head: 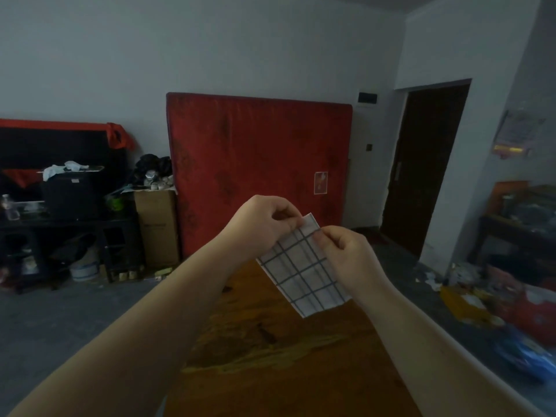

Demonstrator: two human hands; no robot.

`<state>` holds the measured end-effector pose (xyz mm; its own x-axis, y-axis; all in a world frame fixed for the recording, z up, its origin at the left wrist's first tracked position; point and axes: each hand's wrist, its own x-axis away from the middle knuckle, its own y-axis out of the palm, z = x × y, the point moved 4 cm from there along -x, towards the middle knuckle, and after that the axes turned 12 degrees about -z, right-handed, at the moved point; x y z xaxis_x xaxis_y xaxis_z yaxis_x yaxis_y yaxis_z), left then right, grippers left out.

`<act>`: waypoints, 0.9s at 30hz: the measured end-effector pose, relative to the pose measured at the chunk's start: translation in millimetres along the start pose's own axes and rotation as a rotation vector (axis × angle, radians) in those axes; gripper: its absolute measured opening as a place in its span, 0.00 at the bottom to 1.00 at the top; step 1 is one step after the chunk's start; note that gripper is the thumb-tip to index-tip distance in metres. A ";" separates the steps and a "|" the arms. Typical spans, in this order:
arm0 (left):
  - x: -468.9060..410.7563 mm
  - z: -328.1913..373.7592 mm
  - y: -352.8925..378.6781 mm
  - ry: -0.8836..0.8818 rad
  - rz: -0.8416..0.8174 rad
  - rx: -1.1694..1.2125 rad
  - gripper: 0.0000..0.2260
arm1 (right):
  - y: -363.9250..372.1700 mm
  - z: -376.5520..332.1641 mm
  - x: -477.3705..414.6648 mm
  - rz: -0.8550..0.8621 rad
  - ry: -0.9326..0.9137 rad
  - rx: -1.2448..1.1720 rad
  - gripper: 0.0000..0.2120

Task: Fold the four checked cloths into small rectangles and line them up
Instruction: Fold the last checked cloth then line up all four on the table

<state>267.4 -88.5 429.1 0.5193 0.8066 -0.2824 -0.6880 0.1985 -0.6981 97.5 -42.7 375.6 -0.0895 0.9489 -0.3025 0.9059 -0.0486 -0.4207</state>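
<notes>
A white checked cloth [304, 272] with dark grid lines hangs in the air above the wooden table [270, 341], folded into a narrow strip. My left hand [264, 219] pinches its top edge from the left. My right hand [346, 254] pinches the same top corner from the right. The cloth's lower end dangles free over the table, tilted to the right. No other checked cloth is in view.
A red mattress [258, 173] leans on the far wall. Dark shelving with clutter [60, 206] and a cardboard box [158, 227] stand at left. A dark doorway [424, 164] is at right, with piled items [511, 296] on the floor beside the table.
</notes>
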 end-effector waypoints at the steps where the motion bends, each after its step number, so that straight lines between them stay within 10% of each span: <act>1: -0.9 0.8 0.6 0.003 -0.023 -0.013 0.03 | -0.3 -1.4 0.0 -0.006 -0.011 -0.007 0.09; 27: -5.4 -17.8 -46.2 -0.088 0.268 0.133 0.05 | -18.3 32.1 3.7 0.001 0.059 0.362 0.08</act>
<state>305.3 -111.9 451.2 0.2687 0.8840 -0.3825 -0.8578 0.0390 -0.5125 67.3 -48.2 354.7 -0.0551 0.9647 -0.2575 0.6997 -0.1467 -0.6992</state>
